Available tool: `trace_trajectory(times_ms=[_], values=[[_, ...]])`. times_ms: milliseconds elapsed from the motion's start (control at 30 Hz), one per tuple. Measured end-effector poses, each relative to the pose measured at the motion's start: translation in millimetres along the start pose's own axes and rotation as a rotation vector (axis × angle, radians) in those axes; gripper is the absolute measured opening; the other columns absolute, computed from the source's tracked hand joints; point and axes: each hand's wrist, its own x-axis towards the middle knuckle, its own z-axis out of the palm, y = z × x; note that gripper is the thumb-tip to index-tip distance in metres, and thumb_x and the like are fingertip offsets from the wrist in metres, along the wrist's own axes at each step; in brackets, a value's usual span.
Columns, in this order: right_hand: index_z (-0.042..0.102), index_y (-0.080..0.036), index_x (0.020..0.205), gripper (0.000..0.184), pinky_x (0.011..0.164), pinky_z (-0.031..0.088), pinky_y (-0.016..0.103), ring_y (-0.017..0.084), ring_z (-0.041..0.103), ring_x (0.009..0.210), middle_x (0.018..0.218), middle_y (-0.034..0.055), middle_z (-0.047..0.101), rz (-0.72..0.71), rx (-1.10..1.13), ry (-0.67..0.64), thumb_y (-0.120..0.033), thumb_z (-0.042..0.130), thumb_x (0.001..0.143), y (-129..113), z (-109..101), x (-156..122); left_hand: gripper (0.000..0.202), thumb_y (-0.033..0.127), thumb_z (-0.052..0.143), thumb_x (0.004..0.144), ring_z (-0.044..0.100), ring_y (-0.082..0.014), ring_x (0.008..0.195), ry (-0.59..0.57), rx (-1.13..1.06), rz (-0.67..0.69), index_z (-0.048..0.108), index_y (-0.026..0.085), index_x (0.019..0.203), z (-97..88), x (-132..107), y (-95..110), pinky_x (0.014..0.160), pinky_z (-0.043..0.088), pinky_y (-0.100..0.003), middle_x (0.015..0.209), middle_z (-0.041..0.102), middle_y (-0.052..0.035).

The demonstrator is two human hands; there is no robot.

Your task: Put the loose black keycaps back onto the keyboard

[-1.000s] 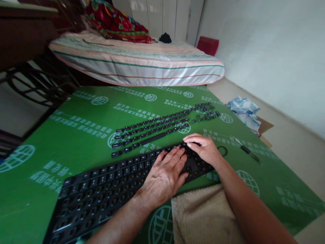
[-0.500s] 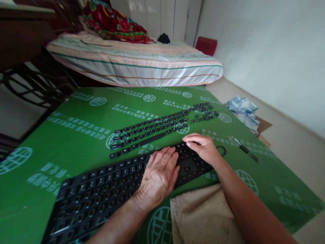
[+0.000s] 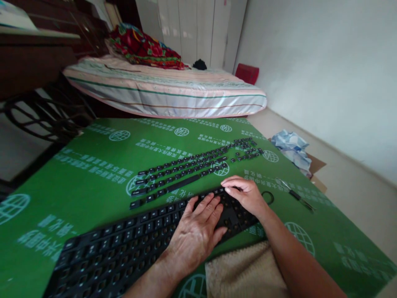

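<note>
A black keyboard [image 3: 124,240] lies aslant on the green table. Keycaps fill its upper rows, while the lower rows and the right end show bare key sockets. My left hand [image 3: 198,231] rests palm down across the keyboard's middle, its fingers stretched and somewhat apart. At the upper edge near the right end, my right hand [image 3: 245,194] has its thumb and fingertips drawn together. Whatever lies between those fingertips is hidden. Beyond the keyboard, loose black keycaps [image 3: 182,167] are laid out in several rows, including a long space bar [image 3: 182,183].
On the right of the green table [image 3: 93,190] lie a thin tool with a black handle [image 3: 294,194] and a dark ring [image 3: 268,198]. A beige cloth [image 3: 245,273] is at the near edge. A bed [image 3: 167,91] stands behind; crumpled blue-white material [image 3: 288,142] sits at the right.
The view has tilted up slightly, so everything sits lower in the picture. My left thumb and fingers have spread a little more; my right hand stays at the keyboard's upper edge.
</note>
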Motion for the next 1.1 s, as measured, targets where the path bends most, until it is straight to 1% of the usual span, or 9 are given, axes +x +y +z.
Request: trace_trajectory(times_ms=[300,433,500,567,700,800,900,1000,1100], values=[[0.073,-0.022,0.089,0.012,0.083,0.051,0.030,0.016,0.066,0.088,0.093,0.0051,0.071,0.024,0.012,0.020,-0.020,0.062,0.082,-3,3,2,0.038,0.044,0.048,0.092,0.051,-0.0231,0.123,0.072,0.044,0.019,0.060,0.019,0.118,4.8,-2,-3,0.104,0.034,-0.042,0.128,0.060,-0.0046],[0.072,-0.020,0.085,0.011,0.072,0.052,0.027,0.015,0.066,0.078,0.085,0.0044,0.070,0.070,-0.023,0.054,-0.023,0.062,0.082,-8,3,6,0.037,0.044,0.044,0.093,0.052,-0.0220,0.121,0.142,0.056,0.006,0.062,0.019,0.114,9.1,-3,-3,0.106,0.031,-0.041,0.126,0.062,-0.0045],[0.072,-0.020,0.084,0.012,0.067,0.051,0.025,0.015,0.065,0.072,0.080,0.0037,0.069,0.103,-0.080,0.045,-0.023,0.061,0.082,-14,2,10,0.036,0.044,0.046,0.092,0.052,-0.0218,0.120,0.145,0.065,0.012,0.062,0.020,0.113,11.4,-4,-4,0.106,0.031,-0.040,0.127,0.061,-0.0044],[0.072,-0.020,0.083,0.013,0.065,0.049,0.024,0.014,0.063,0.070,0.078,0.0031,0.069,0.120,-0.158,0.014,-0.023,0.059,0.083,-23,0,15,0.036,0.045,0.048,0.091,0.052,-0.0218,0.120,0.136,0.070,0.025,0.062,0.021,0.114,14.0,-5,-5,0.106,0.030,-0.039,0.127,0.060,-0.0044],[0.070,-0.020,0.077,0.016,0.062,0.045,0.023,0.013,0.060,0.067,0.074,0.0017,0.066,0.105,-0.342,-0.122,-0.021,0.056,0.084,-41,-6,27,0.035,0.046,0.047,0.090,0.052,-0.0223,0.119,0.199,0.059,0.025,0.064,0.021,0.109,17.1,-7,-8,0.108,0.028,-0.040,0.125,0.061,-0.0045],[0.069,-0.020,0.075,0.017,0.060,0.042,0.022,0.012,0.058,0.066,0.073,0.0008,0.065,0.093,-0.444,-0.226,-0.019,0.054,0.084,-47,-13,38,0.035,0.045,0.049,0.090,0.051,-0.0213,0.121,0.162,0.075,0.044,0.064,0.022,0.111,15.2,-7,-9,0.108,0.027,-0.038,0.127,0.060,-0.0034],[0.069,-0.020,0.077,0.019,0.060,0.040,0.021,0.012,0.057,0.066,0.073,0.0005,0.065,0.080,-0.523,-0.259,-0.018,0.052,0.085,-42,-24,52,0.034,0.046,0.051,0.089,0.050,-0.0201,0.122,0.168,0.067,0.029,0.064,0.022,0.110,16.8,-8,-9,0.111,0.023,-0.036,0.127,0.061,-0.0023],[0.070,-0.020,0.076,0.019,0.059,0.039,0.023,0.012,0.056,0.063,0.069,-0.0002,0.063,0.062,-0.608,-0.254,-0.020,0.052,0.084,-30,-39,67,0.035,0.049,0.056,0.085,0.050,-0.0191,0.122,0.207,0.017,-0.013,0.064,0.022,0.106,23.4,-10,-7,0.115,0.015,-0.036,0.125,0.062,-0.0010],[0.070,-0.021,0.075,0.020,0.058,0.039,0.024,0.013,0.056,0.061,0.067,-0.0005,0.064,0.052,-0.649,-0.230,-0.022,0.053,0.083,-15,-53,77,0.034,0.049,0.058,0.084,0.049,-0.0190,0.123,0.202,-0.012,-0.020,0.065,0.022,0.105,26.8,-11,-6,0.116,0.010,-0.036,0.125,0.062,-0.0008]])
